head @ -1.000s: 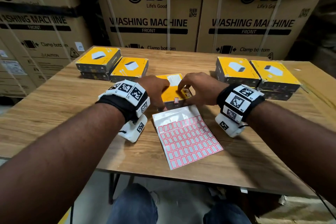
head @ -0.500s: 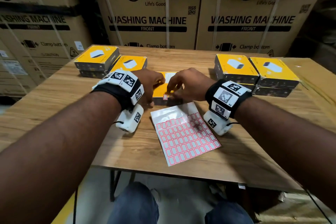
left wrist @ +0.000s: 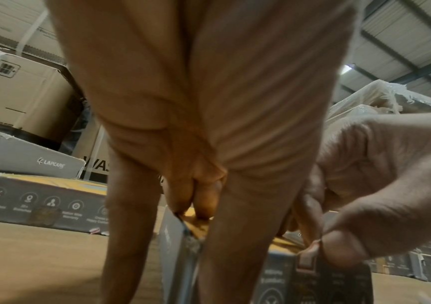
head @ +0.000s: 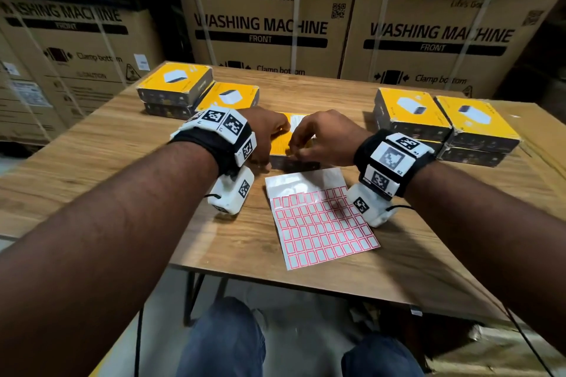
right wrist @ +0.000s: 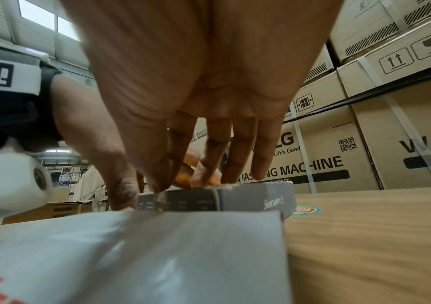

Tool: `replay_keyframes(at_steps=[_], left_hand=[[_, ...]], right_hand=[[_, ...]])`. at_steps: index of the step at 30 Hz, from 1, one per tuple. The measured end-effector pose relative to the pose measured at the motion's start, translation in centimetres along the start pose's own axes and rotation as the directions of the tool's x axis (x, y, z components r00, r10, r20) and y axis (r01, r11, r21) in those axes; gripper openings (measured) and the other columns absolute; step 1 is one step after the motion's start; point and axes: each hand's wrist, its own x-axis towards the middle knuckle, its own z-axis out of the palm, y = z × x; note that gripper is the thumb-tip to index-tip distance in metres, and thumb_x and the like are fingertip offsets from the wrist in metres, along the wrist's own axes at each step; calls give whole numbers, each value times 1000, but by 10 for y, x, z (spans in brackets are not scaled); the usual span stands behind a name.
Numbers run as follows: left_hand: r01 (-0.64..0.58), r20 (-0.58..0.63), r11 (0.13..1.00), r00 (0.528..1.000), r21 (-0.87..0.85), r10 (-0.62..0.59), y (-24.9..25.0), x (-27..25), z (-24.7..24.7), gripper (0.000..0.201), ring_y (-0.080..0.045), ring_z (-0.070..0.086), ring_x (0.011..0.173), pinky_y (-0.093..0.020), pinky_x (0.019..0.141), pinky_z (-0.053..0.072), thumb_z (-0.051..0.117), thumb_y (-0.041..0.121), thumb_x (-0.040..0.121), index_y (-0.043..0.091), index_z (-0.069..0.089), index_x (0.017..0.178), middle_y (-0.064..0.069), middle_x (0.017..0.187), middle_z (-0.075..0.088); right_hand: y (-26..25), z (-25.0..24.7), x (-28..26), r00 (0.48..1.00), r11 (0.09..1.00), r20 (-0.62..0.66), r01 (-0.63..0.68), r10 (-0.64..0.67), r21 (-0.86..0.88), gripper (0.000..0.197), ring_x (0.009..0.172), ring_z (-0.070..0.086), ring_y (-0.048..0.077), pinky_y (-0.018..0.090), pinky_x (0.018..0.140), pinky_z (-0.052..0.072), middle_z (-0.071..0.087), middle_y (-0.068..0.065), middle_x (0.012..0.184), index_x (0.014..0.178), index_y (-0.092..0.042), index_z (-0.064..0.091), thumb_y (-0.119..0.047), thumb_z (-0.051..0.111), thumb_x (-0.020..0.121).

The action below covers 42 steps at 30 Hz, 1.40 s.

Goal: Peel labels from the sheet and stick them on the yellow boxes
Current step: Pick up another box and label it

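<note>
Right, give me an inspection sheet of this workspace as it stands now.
Surface: wooden table on dark metal legs.
Job's things: label sheet lies flat at the near edge, its top rows already peeled; middle yellow box sits just behind it, a small label on its dark near side.
Clutter: stacked yellow boxes at the left and at the right.
Grippers: left hand holds the middle box by its left end; right hand presses the label down with its thumb.
Cables: thin black leads hang from both wrist cameras.
Surroundings: large washing machine cartons behind the table; the person's knees below it.
</note>
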Motion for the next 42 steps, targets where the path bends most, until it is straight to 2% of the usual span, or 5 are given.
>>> replay_keyframes(at_steps=[10,14,24,33,42], left_hand=[[5,8,998,1000,-57,-5,-1,-3,-3,88,-16,54,101,-29,81,49,89,29,64,22,43,138,6,112,54],[8,-1,997,1000,-74,-8,-1,-6,-4,87,-15,56,91,-27,72,48,89,26,63,22,44,137,7,97,51],[12,28,994,1000,-106,-9,1,-6,-6,91,-5,51,73,-21,57,44,89,24,65,21,41,141,8,100,49],[15,19,994,1000,-110,-13,1,-8,-6,93,-12,52,97,-24,71,45,90,25,64,22,40,143,6,115,53],[24,23,996,1000,-90,-22,5,-12,-8,91,-14,58,94,-27,73,52,89,24,65,22,41,142,4,116,55]], right_hand=[[-1,-3,-1,997,999,59,-41,39,32,17,90,63,11,39,82,53,72,-10,92,68,-41,65,-33,73,81],[-3,-4,-3,995,998,90,-43,38,51,19,91,63,11,37,83,54,72,-9,95,67,-40,64,-31,75,80],[-6,-2,0,998,999,41,-49,48,15,9,87,62,9,29,74,51,70,-9,90,76,-35,68,-34,74,83],[-3,0,4,998,998,2,-60,60,8,4,84,64,6,29,75,53,73,-10,87,78,-27,74,-30,75,81],[-2,3,7,996,996,-5,-90,90,-18,9,82,63,6,26,70,53,71,-10,84,80,-24,75,-34,77,79]])
